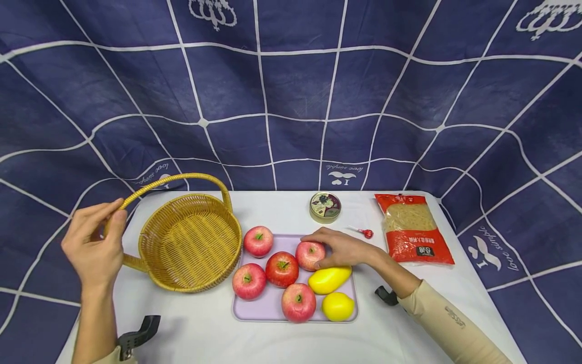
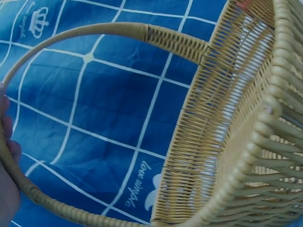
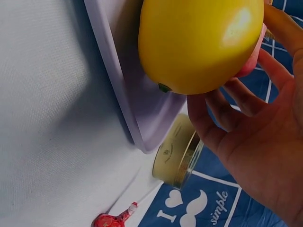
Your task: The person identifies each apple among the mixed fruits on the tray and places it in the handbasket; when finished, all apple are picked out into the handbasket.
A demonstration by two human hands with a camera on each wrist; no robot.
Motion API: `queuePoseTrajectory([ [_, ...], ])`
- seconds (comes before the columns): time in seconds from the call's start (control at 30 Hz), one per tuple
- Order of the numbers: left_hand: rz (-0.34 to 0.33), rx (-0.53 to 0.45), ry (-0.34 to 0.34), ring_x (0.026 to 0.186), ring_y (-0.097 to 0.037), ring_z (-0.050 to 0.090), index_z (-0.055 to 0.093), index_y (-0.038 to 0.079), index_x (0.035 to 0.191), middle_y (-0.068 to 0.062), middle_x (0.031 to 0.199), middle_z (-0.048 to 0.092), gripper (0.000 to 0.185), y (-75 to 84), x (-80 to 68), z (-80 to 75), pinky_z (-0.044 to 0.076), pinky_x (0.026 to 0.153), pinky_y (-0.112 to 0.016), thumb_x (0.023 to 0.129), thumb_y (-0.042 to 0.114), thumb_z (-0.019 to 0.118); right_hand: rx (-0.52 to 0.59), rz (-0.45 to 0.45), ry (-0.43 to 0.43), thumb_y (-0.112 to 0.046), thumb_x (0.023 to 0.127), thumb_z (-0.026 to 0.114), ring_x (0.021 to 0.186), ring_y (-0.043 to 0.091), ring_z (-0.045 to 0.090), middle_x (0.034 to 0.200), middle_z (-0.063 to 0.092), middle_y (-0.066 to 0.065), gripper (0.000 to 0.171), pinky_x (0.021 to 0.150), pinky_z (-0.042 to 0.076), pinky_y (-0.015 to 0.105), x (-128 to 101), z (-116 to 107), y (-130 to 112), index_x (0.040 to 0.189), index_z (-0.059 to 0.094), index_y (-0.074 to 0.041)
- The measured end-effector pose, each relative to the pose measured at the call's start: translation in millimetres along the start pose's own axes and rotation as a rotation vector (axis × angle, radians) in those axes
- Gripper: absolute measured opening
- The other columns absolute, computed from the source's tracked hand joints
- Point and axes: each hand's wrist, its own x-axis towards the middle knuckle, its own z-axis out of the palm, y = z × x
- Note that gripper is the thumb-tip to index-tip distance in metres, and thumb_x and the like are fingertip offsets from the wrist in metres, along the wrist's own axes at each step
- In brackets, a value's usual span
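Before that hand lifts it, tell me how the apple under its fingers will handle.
The apple looks round and glossy, so it may slip or roll if nudged. It sits wedged between another apple and the yellow mango on the tray, which probably steadies it. The right hand covers it easily.

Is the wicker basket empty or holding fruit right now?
Empty: the basket shows only bare weave inside; all five apples lie on the tray.
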Motion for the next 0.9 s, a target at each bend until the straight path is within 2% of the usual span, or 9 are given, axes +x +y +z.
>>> queuePoseTrajectory([
  [0.1, -0.026, -0.077, 0.020, 0.084, -0.011, 0.062, 0.070, -0.020, 0.096, -0.010, 0.094, 0.070, 0.020, -4.4, -3.4, -1.4, 0.048, 0.069, -0.009, 0.079, -0.011, 0.076, -0.008, -0.001, -0.004, -0.037, 0.082, 0.082, 0.121, 0.007, 0.052, 0.135, 0.054, -0.013, 0.070, 0.108, 0.044, 0.038, 0.9, 0.6, -0.8, 0.146, 0.053, -0.031],
  [0.2, -0.032, -0.100, 0.035, 0.085, -0.012, 0.062, 0.070, -0.021, 0.096, -0.012, 0.094, 0.070, 0.021, -6.0, -5.3, -1.6, 0.048, 0.069, -0.009, 0.079, -0.011, 0.076, -0.004, 0.006, -0.010, -0.037, 0.082, 0.082, 0.119, 0.007, 0.052, 0.134, 0.054, -0.013, 0.071, 0.107, 0.045, 0.037, 1.7, 0.9, -1.8, 0.147, 0.053, -0.030],
  [0.57, -0.002, -0.049, 0.067, 0.086, -0.011, 0.060, 0.072, -0.018, 0.095, -0.010, 0.094, 0.071, 0.021, -8.3, -7.7, -2.5, 0.041, 0.064, -0.009, 0.079, -0.006, 0.079, -0.001, 0.012, -0.025, -0.037, 0.080, 0.082, 0.117, 0.009, 0.053, 0.132, 0.055, -0.011, 0.074, 0.104, 0.047, 0.038, 4.9, 2.2, -2.8, 0.148, 0.052, -0.027],
  [0.9, 0.001, -0.051, 0.079, 0.086, -0.011, 0.060, 0.072, -0.018, 0.095, -0.010, 0.094, 0.071, 0.021, -9.6, -8.3, -1.3, 0.040, 0.063, -0.009, 0.079, -0.006, 0.079, 0.001, 0.016, -0.019, -0.035, 0.080, 0.083, 0.115, 0.009, 0.054, 0.131, 0.056, -0.011, 0.073, 0.102, 0.048, 0.038, 6.1, 3.4, -2.5, 0.147, 0.054, -0.028],
])
